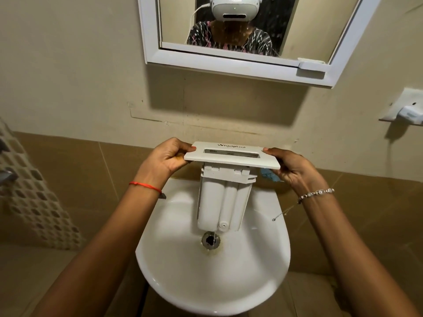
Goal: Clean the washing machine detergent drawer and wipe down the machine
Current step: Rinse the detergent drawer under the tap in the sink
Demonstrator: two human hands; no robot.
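The drawer (225,197) is smooth white plastic: a flat rectangular panel (231,156) with a slot-shaped recess and a printed brand name, and behind it a long body moulded into rounded channels. It hangs upright over the back half of the sink (183,271), panel uppermost and body pointing down, its lower end just above the drain (210,240). A thin trickle of water falls from that end into the drain.

The left hand (167,156) grips the panel's left end, thumb on top and fingers curled beneath. The right hand (295,168) pinches the right end the same way. Both forearms reach in from the lower corners, with a red thread (145,186) on the left wrist and a beaded bracelet (317,193) on the right.

A crumpled blue cloth (270,176) shows under the panel beside the right hand; whether the fingers hold it cannot be told.

The sink is glossy white ceramic, rounded, with a stained metal drain ring. Above it hangs a white-framed mirror (229,61).
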